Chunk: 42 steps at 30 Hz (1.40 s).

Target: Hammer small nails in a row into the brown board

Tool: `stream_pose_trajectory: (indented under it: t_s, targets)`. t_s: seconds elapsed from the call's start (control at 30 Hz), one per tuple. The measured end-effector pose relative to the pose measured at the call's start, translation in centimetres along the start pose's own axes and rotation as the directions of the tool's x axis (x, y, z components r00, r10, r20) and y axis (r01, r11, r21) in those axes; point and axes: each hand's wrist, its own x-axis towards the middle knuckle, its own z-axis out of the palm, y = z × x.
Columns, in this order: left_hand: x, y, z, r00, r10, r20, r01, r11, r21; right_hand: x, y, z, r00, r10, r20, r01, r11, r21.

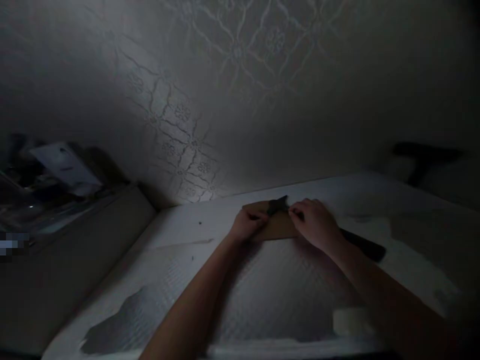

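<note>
A small dark piece with pointed corners (278,204), perhaps cloth or paper, lies between my hands over a flat brown sheet that looks like cardboard (277,227). On its left side, my left hand (247,223) is closed, thumb and finger pinching at the dark piece's lower left corner. My right hand (313,220) pinches the right corner of the same piece, fingers curled. Dim light and blur hide the exact fingertip contact. Beneath my right wrist, a long black object (363,244) sticks out to the right; its kind is not clear.
The white table (180,225) carries a greyish textured sheet (270,300). A pale block (350,321) sits near the front edge by my right forearm. Left stands a raised shelf (101,240) with a white box (67,162) and clutter. A dark T-shaped object (425,155) stands at right.
</note>
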Motion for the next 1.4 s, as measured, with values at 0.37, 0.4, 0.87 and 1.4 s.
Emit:
stream_pose_trajectory:
  t_s: [0.37,0.4,0.87,1.4]
  targets:
    - [-0.26,0.37,0.00,1.000,-0.020,-0.015,0.020,0.998,0.057,-0.01,0.19,0.14,1.000,-0.005,0.007,0.005,1.000,0.007]
    - [-0.24,0.32,0.02,1.000,-0.020,-0.020,0.021,0.999,0.049,-0.02,0.15,0.11,1.000,-0.004,0.008,0.004,1.000,0.004]
    - [0.32,-0.13,0.15,1.000,-0.004,-0.024,0.002,0.993,-0.115,-0.05,0.15,0.07,1.000,-0.005,0.003,0.005,1.000,0.004]
    - [0.22,0.08,0.21,1.000,0.015,0.000,-0.015,0.995,-0.102,-0.03,0.30,0.16,1.000,-0.012,0.018,0.012,1.000,0.004]
